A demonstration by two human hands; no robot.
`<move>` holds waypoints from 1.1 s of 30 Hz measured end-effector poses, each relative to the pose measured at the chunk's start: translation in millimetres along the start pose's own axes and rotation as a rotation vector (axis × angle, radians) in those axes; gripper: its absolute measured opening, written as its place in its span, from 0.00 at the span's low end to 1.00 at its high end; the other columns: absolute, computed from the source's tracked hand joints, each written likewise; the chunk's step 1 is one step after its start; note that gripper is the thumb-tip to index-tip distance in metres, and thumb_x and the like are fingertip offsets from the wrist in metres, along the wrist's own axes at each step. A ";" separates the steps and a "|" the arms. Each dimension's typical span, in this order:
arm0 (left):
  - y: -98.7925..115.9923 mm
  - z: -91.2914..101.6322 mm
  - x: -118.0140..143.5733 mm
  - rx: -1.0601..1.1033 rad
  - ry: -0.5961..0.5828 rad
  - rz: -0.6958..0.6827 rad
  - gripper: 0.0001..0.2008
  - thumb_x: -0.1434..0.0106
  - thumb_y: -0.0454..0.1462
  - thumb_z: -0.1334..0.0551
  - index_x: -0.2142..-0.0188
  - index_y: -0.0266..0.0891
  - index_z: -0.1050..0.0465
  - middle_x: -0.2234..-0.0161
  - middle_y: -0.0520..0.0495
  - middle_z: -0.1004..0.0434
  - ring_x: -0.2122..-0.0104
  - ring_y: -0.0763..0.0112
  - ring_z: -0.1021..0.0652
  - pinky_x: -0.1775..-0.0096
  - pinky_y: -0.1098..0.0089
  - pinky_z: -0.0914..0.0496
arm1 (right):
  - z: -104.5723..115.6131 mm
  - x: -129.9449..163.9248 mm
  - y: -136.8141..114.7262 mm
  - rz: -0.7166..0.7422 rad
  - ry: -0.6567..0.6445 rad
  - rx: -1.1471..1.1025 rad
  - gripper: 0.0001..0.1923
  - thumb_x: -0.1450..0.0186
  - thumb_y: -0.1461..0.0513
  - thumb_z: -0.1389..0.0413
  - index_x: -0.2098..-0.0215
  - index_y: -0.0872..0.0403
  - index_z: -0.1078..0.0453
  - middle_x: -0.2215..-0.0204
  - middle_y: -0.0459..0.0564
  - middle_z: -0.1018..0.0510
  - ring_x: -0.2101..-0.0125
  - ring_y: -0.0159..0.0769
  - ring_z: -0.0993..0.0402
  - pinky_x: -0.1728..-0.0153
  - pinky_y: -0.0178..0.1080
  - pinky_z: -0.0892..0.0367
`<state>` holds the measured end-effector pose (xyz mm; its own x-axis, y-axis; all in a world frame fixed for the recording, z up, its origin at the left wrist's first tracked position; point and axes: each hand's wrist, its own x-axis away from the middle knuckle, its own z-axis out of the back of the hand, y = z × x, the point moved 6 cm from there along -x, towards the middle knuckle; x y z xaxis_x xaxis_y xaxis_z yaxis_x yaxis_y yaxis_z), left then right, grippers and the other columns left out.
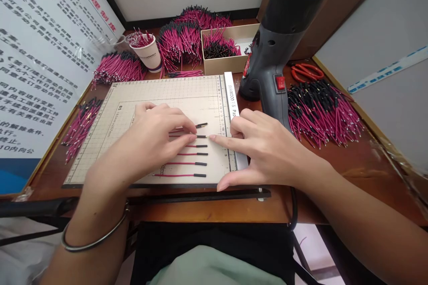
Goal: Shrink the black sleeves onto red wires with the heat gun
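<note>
Head view: left hand [157, 136] flat on wires [192, 153]

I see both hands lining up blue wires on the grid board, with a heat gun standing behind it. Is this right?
Not quite. In the head view the wires are pink-red with black ends, not blue. The rest holds: the left hand and right hand rest on the grid board at the wires, and the heat gun stands behind it.

Beyond our fingertips we see a white paper cup [149, 54] stuffed with wires, an open beige cardboard box [227, 49], and a grey-black heat gun [274, 53]. Right of our fingers lie red-handled scissors [306, 71].
</note>
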<state>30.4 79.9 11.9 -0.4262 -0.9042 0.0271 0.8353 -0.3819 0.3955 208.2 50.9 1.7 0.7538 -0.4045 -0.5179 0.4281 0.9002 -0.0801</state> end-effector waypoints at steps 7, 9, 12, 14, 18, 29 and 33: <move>3.8 -3.5 -0.8 0.016 -0.002 -0.034 0.15 0.35 0.45 0.44 0.69 0.45 0.21 0.65 0.50 0.17 0.60 0.57 0.23 0.45 0.44 0.45 | -2.4 -0.6 1.0 -0.006 -0.024 -0.006 0.40 0.31 0.34 0.52 0.50 0.59 0.19 0.70 0.51 0.31 0.67 0.37 0.43 0.65 0.40 0.43; 4.5 -3.8 -1.4 0.016 -0.009 -0.030 0.15 0.35 0.45 0.44 0.69 0.45 0.21 0.64 0.49 0.16 0.60 0.58 0.23 0.45 0.44 0.45 | -2.3 -0.2 1.0 -0.005 -0.028 -0.010 0.40 0.31 0.34 0.52 0.50 0.59 0.19 0.70 0.50 0.31 0.67 0.37 0.43 0.65 0.40 0.43; 4.2 -3.9 -2.2 0.017 -0.014 -0.023 0.15 0.35 0.45 0.44 0.70 0.44 0.21 0.64 0.48 0.16 0.60 0.58 0.23 0.44 0.44 0.45 | -2.0 0.3 0.7 0.002 -0.034 -0.014 0.40 0.31 0.34 0.51 0.49 0.59 0.20 0.70 0.50 0.31 0.67 0.37 0.43 0.64 0.40 0.43; 3.8 -3.4 -2.2 0.014 -0.010 -0.024 0.15 0.35 0.46 0.44 0.70 0.44 0.21 0.64 0.48 0.16 0.59 0.57 0.23 0.44 0.44 0.45 | -1.9 0.4 0.6 0.002 -0.038 -0.016 0.40 0.31 0.34 0.51 0.49 0.59 0.20 0.70 0.51 0.31 0.67 0.37 0.43 0.64 0.40 0.43; 3.1 -2.5 -0.7 -0.015 -0.002 -0.027 0.15 0.34 0.46 0.44 0.68 0.45 0.21 0.64 0.48 0.16 0.59 0.56 0.23 0.44 0.44 0.44 | -1.4 0.0 0.7 -0.003 -0.039 -0.008 0.40 0.32 0.34 0.50 0.50 0.58 0.20 0.71 0.50 0.31 0.67 0.37 0.43 0.65 0.40 0.44; 3.2 -3.4 -1.0 -0.018 -0.014 -0.012 0.14 0.34 0.45 0.43 0.69 0.44 0.21 0.64 0.48 0.16 0.59 0.57 0.22 0.43 0.44 0.44 | -1.6 0.4 0.4 0.013 -0.029 -0.010 0.39 0.32 0.34 0.50 0.50 0.59 0.20 0.71 0.49 0.32 0.67 0.37 0.44 0.65 0.39 0.45; 3.2 -3.0 -1.3 -0.006 -0.012 -0.014 0.15 0.34 0.45 0.44 0.69 0.44 0.21 0.64 0.48 0.17 0.58 0.56 0.23 0.43 0.43 0.44 | -1.7 0.0 0.6 0.011 -0.040 -0.004 0.39 0.31 0.34 0.51 0.50 0.58 0.20 0.72 0.49 0.33 0.67 0.36 0.45 0.65 0.39 0.45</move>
<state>34.6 79.3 10.4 -0.4420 -0.8964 0.0325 0.8313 -0.3958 0.3901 207.7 51.6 0.3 0.7778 -0.4005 -0.4844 0.4178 0.9052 -0.0776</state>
